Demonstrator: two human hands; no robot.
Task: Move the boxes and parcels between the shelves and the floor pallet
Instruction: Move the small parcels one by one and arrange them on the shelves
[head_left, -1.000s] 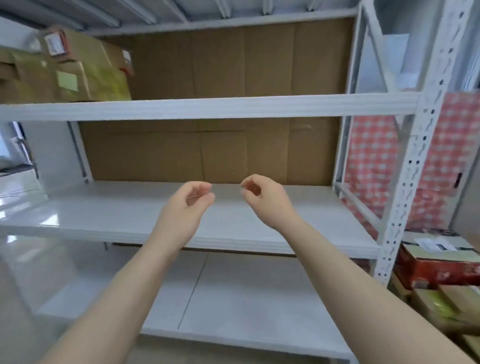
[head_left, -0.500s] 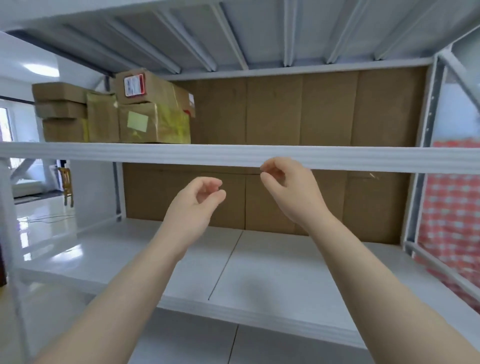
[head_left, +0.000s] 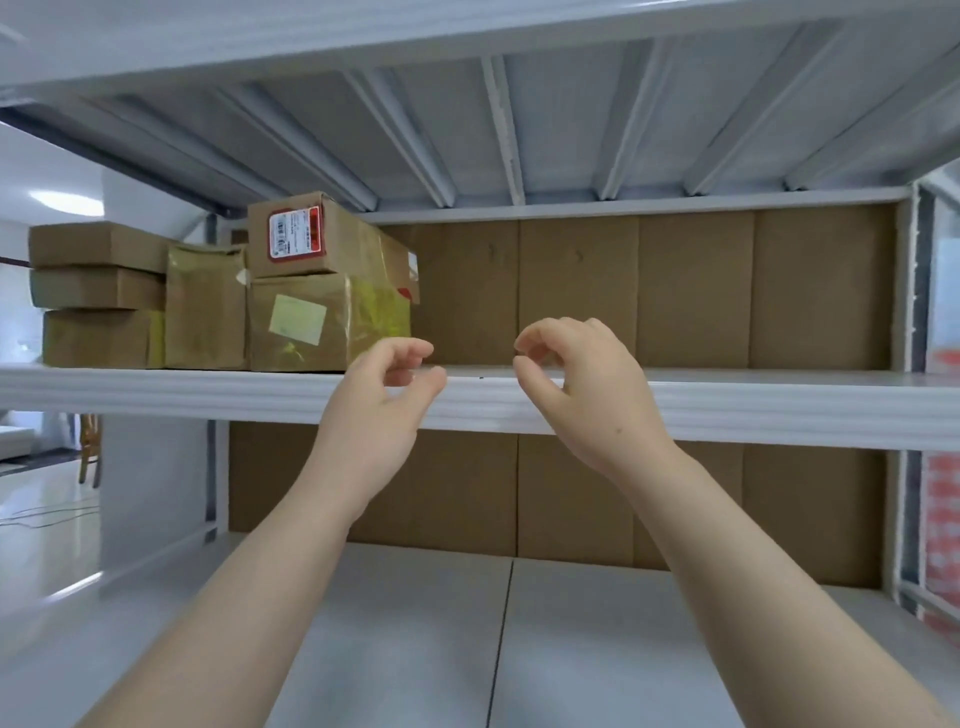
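**Both hands empty at the upper shelf, six boxes to their left**

Your left hand and right hand are raised side by side, a gap between them. Each has its fingers loosely curled towards the thumb, with space left between fingers and thumb, and neither has hold of anything. Both sit in front of the white front edge of the upper shelf; whether either one touches that edge cannot be told.

The task's things stand on the left part of that shelf, six cardboard boxes in all. Nearest your left hand is the large taped box with a pale yellow label. One box with a red-and-white label rests on top of it. Just to its left stands one upright taped box. Further left is a stack of three flat boxes: the top one, the middle one and the bottom one.

Brown cardboard sheets line the back of the rack. Below your forearms lies the lower shelf, made of two white panels meeting at a seam. At the far right edge hangs a red checked cloth.
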